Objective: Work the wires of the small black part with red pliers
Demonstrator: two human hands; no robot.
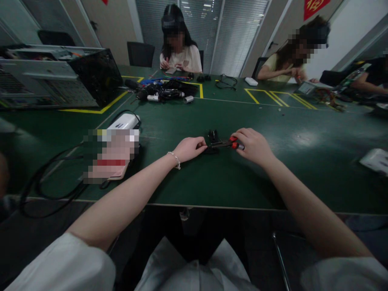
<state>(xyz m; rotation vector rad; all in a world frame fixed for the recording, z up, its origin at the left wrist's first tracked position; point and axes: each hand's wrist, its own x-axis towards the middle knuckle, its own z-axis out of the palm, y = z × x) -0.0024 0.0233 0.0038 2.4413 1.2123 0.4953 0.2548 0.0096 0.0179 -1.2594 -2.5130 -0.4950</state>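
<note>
In the middle of the green table, my right hand (254, 146) is closed round the red-and-black handles of a pair of pliers (222, 144), whose jaws point left. My left hand (188, 149), with a chain bracelet at the wrist, pinches a small dark piece right by the plier tips. What that piece is, I cannot make out. Just behind the jaws lies a small black part (213, 135) on the table, partly hidden by the pliers.
A pink phone (117, 155) and a white power bank (125, 121) with looped black cables lie left. An opened computer case (45, 79) stands behind them. Farther back is a cable pile (163, 89). Two people (180, 44) sit opposite; another is partly visible far right.
</note>
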